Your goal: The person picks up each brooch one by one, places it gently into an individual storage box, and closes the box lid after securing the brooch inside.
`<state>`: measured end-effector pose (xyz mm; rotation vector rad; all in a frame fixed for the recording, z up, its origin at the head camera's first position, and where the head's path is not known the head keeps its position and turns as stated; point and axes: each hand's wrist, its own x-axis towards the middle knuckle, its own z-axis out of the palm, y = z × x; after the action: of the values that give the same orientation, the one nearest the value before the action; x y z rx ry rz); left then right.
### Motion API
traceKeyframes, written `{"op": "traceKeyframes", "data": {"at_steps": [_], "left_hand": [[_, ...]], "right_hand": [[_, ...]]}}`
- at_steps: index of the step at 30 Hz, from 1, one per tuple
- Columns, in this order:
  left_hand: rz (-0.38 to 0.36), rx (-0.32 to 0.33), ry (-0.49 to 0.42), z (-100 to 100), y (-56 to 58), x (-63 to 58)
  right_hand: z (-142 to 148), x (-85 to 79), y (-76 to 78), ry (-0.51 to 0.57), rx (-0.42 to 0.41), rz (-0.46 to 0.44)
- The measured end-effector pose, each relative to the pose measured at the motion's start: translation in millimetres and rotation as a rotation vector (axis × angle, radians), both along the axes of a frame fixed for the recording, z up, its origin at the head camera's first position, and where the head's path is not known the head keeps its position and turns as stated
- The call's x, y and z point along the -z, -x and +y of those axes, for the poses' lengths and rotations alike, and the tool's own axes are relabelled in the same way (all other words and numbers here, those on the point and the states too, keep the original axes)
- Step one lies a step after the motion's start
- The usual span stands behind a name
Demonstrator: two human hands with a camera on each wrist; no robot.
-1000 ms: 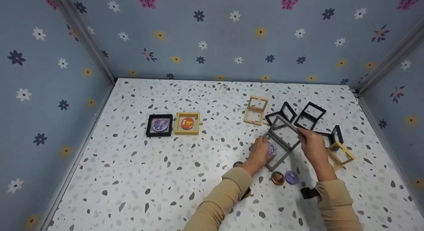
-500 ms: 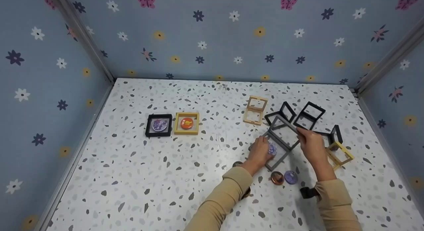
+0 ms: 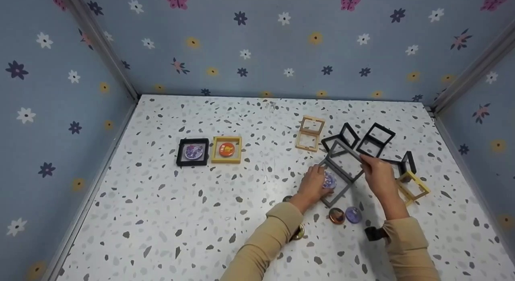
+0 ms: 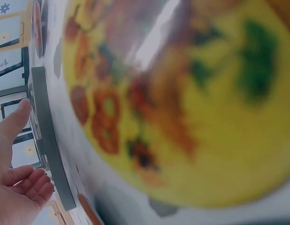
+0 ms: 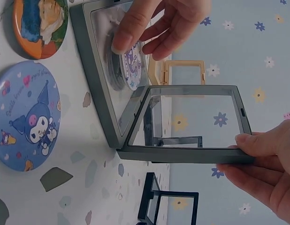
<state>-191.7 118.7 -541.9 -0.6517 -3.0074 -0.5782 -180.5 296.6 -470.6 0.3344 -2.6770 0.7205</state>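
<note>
Purple badge (image 5: 132, 68) at the clear film (image 5: 124, 108) in the lower half of the opened grey frame (image 5: 94, 79); full contact with the film can't be told. Left hand (image 3: 312, 184): thumb and fingers clamped on the badge rim. An uneven release could tip it or send it skating off centre, the surfaces looking slick. Right hand (image 3: 380, 176): fingers pinched on the raised half's edge; a slip there would likely drop that half onto the left fingers. Hinge might twist if the hands pull differently. Further out on the worktop (image 3: 249, 224): blue badge (image 3: 353, 215) and orange badge (image 3: 336, 215) near the frame's close corner, liable to scatter under a careless wrist. Yellowish badge (image 3: 299, 232) partly hidden by the left sleeve (image 3: 257, 240), easily dragged. Black frame (image 3: 353, 131) behind: touching or apart, can't tell; if touching, a nudge would shift both.
</note>
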Motion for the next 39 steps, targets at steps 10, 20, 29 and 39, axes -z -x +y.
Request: {"op": "traceKeyframes", "data": {"at_steps": [10, 20, 29, 39], "left_hand": [[0.003, 0.023, -0.009, -22, 2.3, -4.0], [-0.071, 0.094, 0.000, -47, 6.5, -2.1], [-0.029, 0.112, 0.000, -57, 9.4, 3.8], [-0.073, 0.081, -0.045, -59, 14.4, 6.3]], "right_hand": [[1, -4.0, -1.5, 0.007, -0.010, -0.014], [2, -5.0, -2.8, 0.053, -0.026, -0.023], [1, -6.3, -4.7, 0.086, -0.056, -0.092], [-1, -5.4, -7.9, 0.091, -0.089, -0.115]]}}
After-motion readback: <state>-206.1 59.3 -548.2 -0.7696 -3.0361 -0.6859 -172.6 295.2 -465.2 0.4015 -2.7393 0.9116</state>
